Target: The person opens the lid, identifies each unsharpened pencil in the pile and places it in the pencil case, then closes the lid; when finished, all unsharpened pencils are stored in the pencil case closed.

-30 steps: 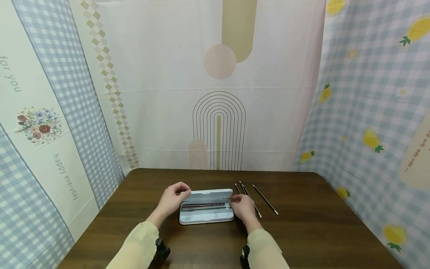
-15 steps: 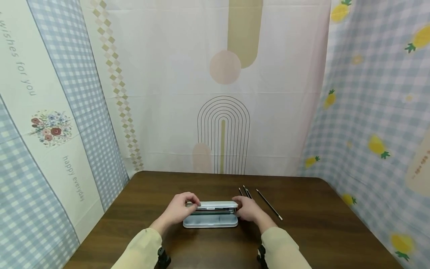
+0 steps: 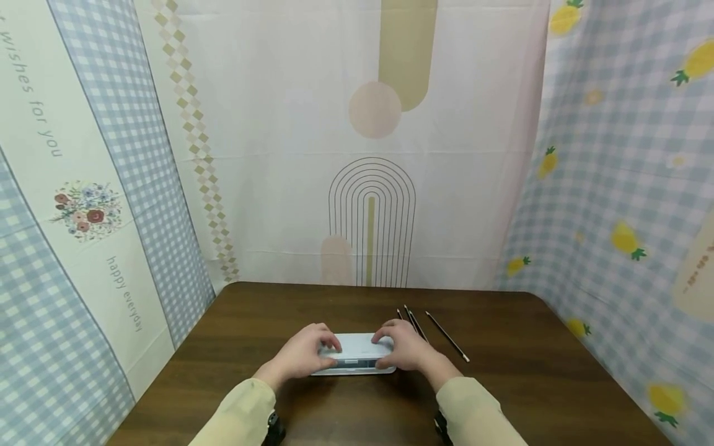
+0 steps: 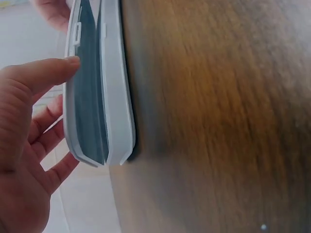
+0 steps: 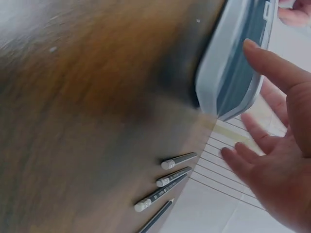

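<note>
A pale blue-white pencil case (image 3: 354, 344) lies on the table, its hinged lid tilted low over the base with a narrow gap along the front. My left hand (image 3: 304, 353) holds the lid's left end, thumb at the front edge and fingers over the top. At the other end my right hand (image 3: 411, 348) grips the lid the same way. The left wrist view shows the thumb on the inner rim of the lid (image 4: 71, 107), apart from the base (image 4: 116, 97). In the right wrist view the right thumb (image 5: 262, 58) overlaps the grey interior. The pencils inside are hidden.
Several dark pencils with white eraser ends lie right of the case; one pencil (image 3: 447, 336) is set apart from the others. The brown wooden table (image 3: 357, 415) ends at a back edge before a patterned cloth (image 3: 268, 217).
The lid has swung down from wide open to nearly closed, hiding the pencils inside. Both hands have shifted from its ends and corners onto its top and front edge.
</note>
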